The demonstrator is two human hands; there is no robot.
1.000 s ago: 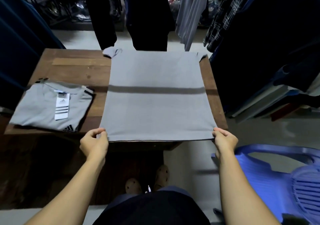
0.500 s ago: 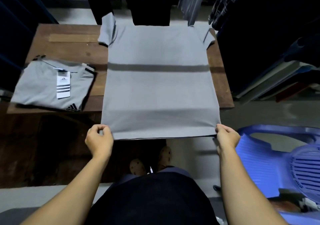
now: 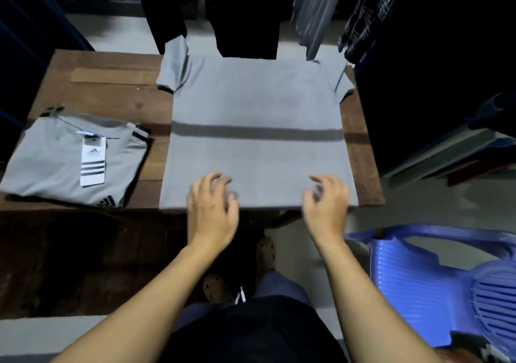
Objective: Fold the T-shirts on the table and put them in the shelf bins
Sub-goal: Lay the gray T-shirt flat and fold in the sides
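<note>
Both hands hover over the near hem of the spread T-shirt (image 3: 257, 139). The left hand (image 3: 212, 206) and the right hand (image 3: 326, 206) have loosely curled fingers and hold nothing; blur hides whether the fingertips touch the cloth. This shirt lies flat along the right edge of the table (image 3: 106, 83), hem at the near edge, sleeves at the far edge. A folded T-shirt (image 3: 69, 161) with a paper tag lies at the near left corner. I judge the fabric light, soft and limp, so it will sag and wrinkle easily. It is better to pinch one side at shoulder and hem, then fold inward.
</note>
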